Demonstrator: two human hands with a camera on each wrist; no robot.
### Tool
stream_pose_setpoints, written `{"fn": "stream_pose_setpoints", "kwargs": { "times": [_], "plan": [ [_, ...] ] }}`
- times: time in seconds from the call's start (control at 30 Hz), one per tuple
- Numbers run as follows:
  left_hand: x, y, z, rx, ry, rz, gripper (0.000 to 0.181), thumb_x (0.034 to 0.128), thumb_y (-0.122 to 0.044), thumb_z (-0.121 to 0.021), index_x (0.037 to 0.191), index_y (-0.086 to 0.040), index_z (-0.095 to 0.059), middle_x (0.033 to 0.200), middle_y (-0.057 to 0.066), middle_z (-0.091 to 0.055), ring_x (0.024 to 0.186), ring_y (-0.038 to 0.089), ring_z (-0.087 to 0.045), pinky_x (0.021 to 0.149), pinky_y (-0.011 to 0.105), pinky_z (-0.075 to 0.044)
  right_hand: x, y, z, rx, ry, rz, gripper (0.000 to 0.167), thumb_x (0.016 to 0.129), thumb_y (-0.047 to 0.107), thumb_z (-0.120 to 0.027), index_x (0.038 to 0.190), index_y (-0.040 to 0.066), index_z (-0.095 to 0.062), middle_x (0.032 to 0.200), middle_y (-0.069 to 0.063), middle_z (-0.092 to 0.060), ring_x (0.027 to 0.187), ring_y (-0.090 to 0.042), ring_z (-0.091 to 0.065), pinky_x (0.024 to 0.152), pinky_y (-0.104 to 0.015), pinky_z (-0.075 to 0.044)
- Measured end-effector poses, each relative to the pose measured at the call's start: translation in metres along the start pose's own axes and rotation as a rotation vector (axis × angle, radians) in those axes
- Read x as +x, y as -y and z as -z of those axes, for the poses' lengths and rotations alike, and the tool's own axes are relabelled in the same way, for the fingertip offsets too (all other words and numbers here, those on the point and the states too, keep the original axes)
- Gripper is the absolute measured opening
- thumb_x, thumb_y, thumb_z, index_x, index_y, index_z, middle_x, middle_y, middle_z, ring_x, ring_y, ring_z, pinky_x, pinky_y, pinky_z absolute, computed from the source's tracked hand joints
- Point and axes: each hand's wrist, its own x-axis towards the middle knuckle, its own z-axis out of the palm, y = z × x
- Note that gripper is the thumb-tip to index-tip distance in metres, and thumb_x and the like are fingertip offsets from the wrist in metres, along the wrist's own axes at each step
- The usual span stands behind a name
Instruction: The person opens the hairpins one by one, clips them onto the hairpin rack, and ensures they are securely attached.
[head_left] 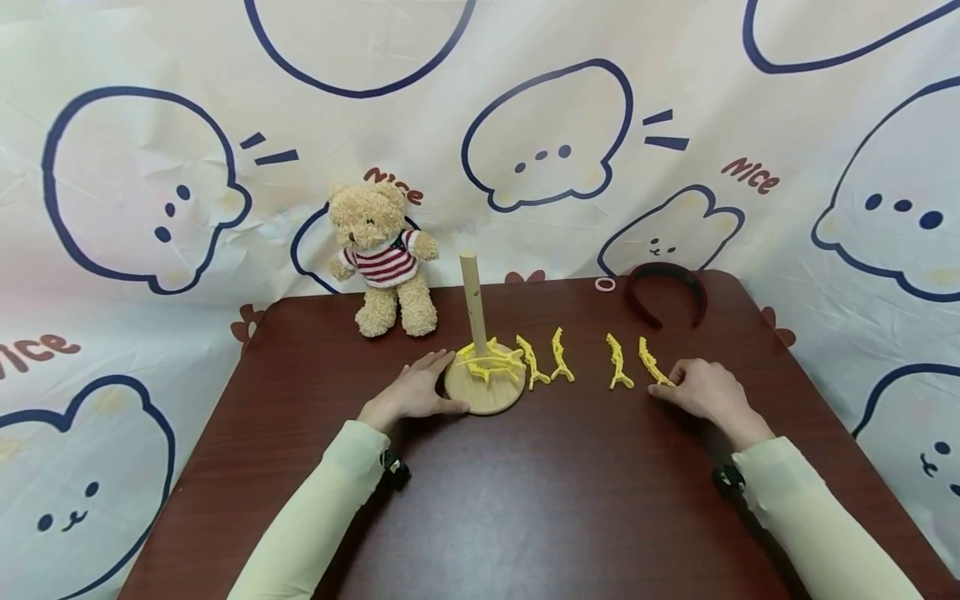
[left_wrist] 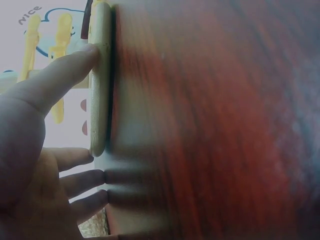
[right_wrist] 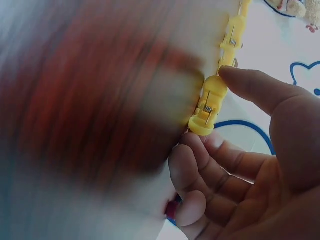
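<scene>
2 arms [head_left: 318, 512] reaching forward; left hand [head_left: 416, 387] spread, right hand [head_left: 708, 390] curled.

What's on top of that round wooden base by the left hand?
A wooden post rises from the round wooden base, yellow clips crowded around its lower part. They overlap, hiding the post's foot and their exact number.

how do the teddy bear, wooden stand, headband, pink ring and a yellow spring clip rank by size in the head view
Largest to smallest, by area covered:
1. teddy bear
2. wooden stand, about as tall as the bear
3. headband
4. yellow spring clip
5. pink ring
</scene>
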Motion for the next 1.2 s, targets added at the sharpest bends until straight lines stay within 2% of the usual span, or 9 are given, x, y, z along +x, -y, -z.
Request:
{"fn": "stream_pose_setpoints", "kwargs": {
  "times": [0.27,0.47,0.6,0.87,1.2],
  "plan": [
    [0.0,-0.001,0.002,0.001,-0.003,-0.001,0.108,0.0805,-0.063,-0.073,0.161,-0.015,-0.021,0.168,0.011,-0.018,0.156,0.032,-0.015,0.121,0.064,-0.015,-0.001,-0.007,0.002,-0.017,-0.017,-0.017,0.054,0.081,0.064,-0.071,0.085,0.01,-0.064,0.074,-0.006,-0.059,0.067,-0.022,-0.053,0.053,-0.032,-0.038],
    [0.0,0.001,0.001,0.0,0.001,-0.001,0.109,0.08,-0.065,-0.073,0.161,-0.015,-0.02,0.168,0.011,-0.018,0.156,0.032,-0.015,0.121,0.064,-0.015,0.001,-0.006,0.0,-0.017,-0.014,-0.012,0.051,0.083,0.06,-0.071,0.079,0.011,-0.061,0.069,-0.004,-0.056,0.064,-0.021,-0.052,0.052,-0.032,-0.037],
    [0.0,0.002,0.001,-0.002,0.001,-0.004,0.109,0.0796,-0.066,-0.072,0.161,-0.015,-0.02,0.168,0.01,-0.018,0.156,0.031,-0.014,0.121,0.064,-0.015,-0.001,-0.006,0.002,-0.012,-0.029,-0.011,0.049,0.083,0.058,-0.072,0.082,0.01,-0.064,0.071,-0.005,-0.058,0.065,-0.022,-0.052,0.053,-0.032,-0.038],
    [0.0,0.001,0.001,0.003,-0.003,-0.003,0.108,0.0805,-0.064,-0.073,0.161,-0.014,-0.021,0.168,0.011,-0.019,0.156,0.032,-0.015,0.121,0.064,-0.016,-0.002,-0.01,0.006,0.008,-0.132,0.039,0.047,0.082,0.05,-0.077,0.096,0.005,-0.074,0.089,-0.012,-0.071,0.075,-0.028,-0.06,0.061,-0.04,-0.048],
    [-0.001,-0.002,0.001,0.0,0.006,0.011,0.106,0.081,-0.062,-0.073,0.161,-0.015,-0.021,0.168,0.011,-0.018,0.156,0.031,-0.015,0.122,0.063,-0.015,-0.003,-0.007,0.013,0.05,-0.213,0.103,0.04,0.083,0.044,-0.078,0.098,0.006,-0.077,0.087,-0.008,-0.074,0.076,-0.024,-0.061,0.062,-0.035,-0.047]
  ]
}}
